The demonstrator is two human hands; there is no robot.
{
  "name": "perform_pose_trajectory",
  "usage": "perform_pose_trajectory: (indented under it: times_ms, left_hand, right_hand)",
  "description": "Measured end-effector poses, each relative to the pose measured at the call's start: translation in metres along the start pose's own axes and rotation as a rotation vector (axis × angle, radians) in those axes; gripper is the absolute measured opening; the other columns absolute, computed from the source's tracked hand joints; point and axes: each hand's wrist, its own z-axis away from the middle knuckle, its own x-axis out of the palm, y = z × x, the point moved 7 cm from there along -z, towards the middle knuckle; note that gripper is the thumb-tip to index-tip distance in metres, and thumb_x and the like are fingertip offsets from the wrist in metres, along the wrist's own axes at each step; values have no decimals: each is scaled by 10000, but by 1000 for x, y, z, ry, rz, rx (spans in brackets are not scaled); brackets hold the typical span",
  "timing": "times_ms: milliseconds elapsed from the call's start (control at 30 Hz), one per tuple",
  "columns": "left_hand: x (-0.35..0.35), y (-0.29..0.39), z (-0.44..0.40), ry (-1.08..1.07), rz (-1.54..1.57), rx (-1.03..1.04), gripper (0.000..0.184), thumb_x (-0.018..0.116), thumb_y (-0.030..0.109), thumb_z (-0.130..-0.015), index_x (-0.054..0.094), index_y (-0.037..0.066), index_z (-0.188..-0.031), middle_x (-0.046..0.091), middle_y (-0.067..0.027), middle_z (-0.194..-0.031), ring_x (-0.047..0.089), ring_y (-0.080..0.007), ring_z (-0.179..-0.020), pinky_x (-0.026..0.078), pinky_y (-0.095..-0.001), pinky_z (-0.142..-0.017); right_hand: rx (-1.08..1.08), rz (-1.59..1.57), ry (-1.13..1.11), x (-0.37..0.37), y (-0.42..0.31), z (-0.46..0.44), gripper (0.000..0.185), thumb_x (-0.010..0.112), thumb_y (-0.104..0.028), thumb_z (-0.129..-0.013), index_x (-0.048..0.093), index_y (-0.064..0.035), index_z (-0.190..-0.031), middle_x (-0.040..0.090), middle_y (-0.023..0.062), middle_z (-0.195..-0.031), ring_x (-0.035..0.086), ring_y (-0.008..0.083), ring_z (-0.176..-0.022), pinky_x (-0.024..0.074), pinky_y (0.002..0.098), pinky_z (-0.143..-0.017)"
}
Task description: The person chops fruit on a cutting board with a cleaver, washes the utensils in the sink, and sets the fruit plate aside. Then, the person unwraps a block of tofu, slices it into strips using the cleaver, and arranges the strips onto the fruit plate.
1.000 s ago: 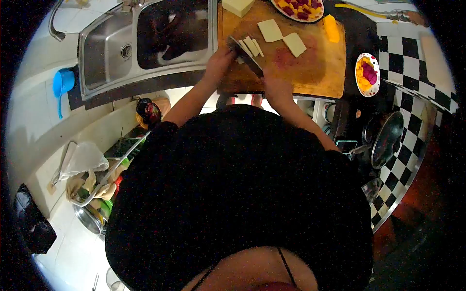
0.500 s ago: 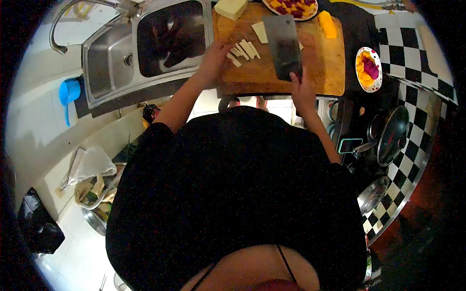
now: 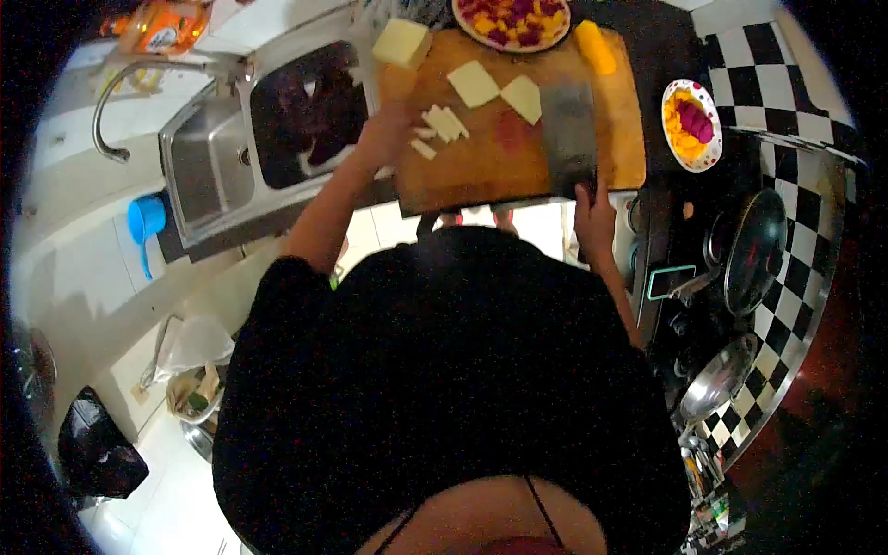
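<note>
My right hand [image 3: 594, 220] is closed around the handle of a cleaver [image 3: 568, 139], whose broad dark blade lies over the right part of the wooden cutting board [image 3: 499, 176]. My left hand [image 3: 388, 129] is at the board's left edge, beside several pale cut sticks [image 3: 446, 124] that look like cheese; its fingers are smeared by motion. Two flat pale slices, one squarish [image 3: 473, 84] and one angular [image 3: 522, 99], rest mid-board. Above my left hand sits a thick pale block [image 3: 401, 43] at the board's far left corner.
A plate of orange and purple cubes [image 3: 513, 23] stands at the board's far edge, near a yellow-orange piece [image 3: 595, 48]. To the right are a smaller dish [image 3: 692, 126], a phone [image 3: 672, 282] and a lidded pan [image 3: 756, 252]. A double sink [image 3: 211, 166] lies left.
The cleaver has moved away from the slices, toward the right and nearer me. Two slices now show more fully. My left hand has shifted left, and the whole view has tilted.
</note>
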Motion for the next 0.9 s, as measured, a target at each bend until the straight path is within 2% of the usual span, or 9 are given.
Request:
perform_pose_trajectory:
  times_ms: [67, 200, 267, 467, 533, 667, 700, 833, 900]
  left_hand:
    - [-11, 11, 0, -9, 26, -155, 307, 550, 189, -762, 581, 115, -1058, 582, -87, -1021, 584, -252, -885, 485, -365, -681]
    - [-32, 24, -9, 80, 140, -98, 289, 563, 218, -786, 585, 90, -1044, 603, -112, -967, 598, -260, -846, 477, -362, -653]
    - [-48, 23, -21, -34, 249, -428, 298, 585, 236, -809, 571, 61, -1050, 621, -126, -882, 610, -261, -803, 469, -347, -634]
    - [-35, -15, -135, 131, 513, -390, 352, 696, 279, -728, 613, 3, -930, 646, -141, -801, 623, -245, -711, 479, -344, -653]
    - [-21, -21, -170, 128, 415, -402, 370, 705, 306, -713, 624, 13, -923, 648, -135, -801, 625, -235, -710, 485, -343, -660]
    - [5, -22, -210, 15, 288, -457, 373, 723, 357, -677, 665, 47, -876, 656, -116, -796, 634, -211, -725, 498, -334, -696]
    - [2, -17, -211, 125, 387, -391, 336, 728, 350, -672, 683, 64, -842, 661, -97, -768, 640, -202, -704, 503, -320, -675]
    - [8, -8, -225, 109, 366, -378, 352, 739, 365, -658, 688, 71, -844, 661, -79, -725, 640, -193, -661, 510, -311, -650]
    - [-3, 5, -222, 75, 295, -537, 375, 758, 371, -639, 688, 53, -824, 658, -89, -702, 637, -184, -627, 514, -311, -628]
  right_hand:
    - [136, 87, -67, -4, 17, -3, 472, 476, -302, -887, 397, 4, -1237, 591, 211, -711, 585, 334, -627, 437, 384, -547]
    - [14, 6, 103, -13, 37, -7, 475, 476, -300, -889, 397, 21, -1230, 576, 185, -673, 580, 278, -599, 432, 355, -527]
    - [-47, -30, 167, -19, 41, -9, 470, 474, -297, -891, 400, 22, -1227, 570, 176, -659, 579, 263, -593, 430, 346, -521]
    - [-19, -93, 191, -20, 59, -20, 363, 490, -252, -892, 452, 23, -1128, 544, 85, -606, 530, 192, -515, 419, 320, -492]
    - [247, -121, -111, -6, 74, -21, 622, 439, -375, -890, 304, 84, -1287, 569, 294, -927, 570, 398, -815, 438, 453, -718]
    - [265, -141, -86, -4, 82, -20, 596, 444, -363, -885, 340, 94, -1253, 583, 283, -836, 573, 406, -754, 436, 458, -677]
    - [243, -132, -64, -6, 83, -22, 590, 445, -360, -885, 345, 94, -1248, 586, 278, -824, 573, 405, -747, 436, 457, -672]
    - [237, -199, -70, -11, 85, -26, 579, 452, -360, -882, 356, 91, -1233, 587, 261, -777, 572, 388, -705, 435, 449, -639]
    - [260, -186, -89, -15, 80, -28, 575, 453, -360, -883, 359, 89, -1229, 585, 255, -770, 573, 379, -693, 436, 444, -623]
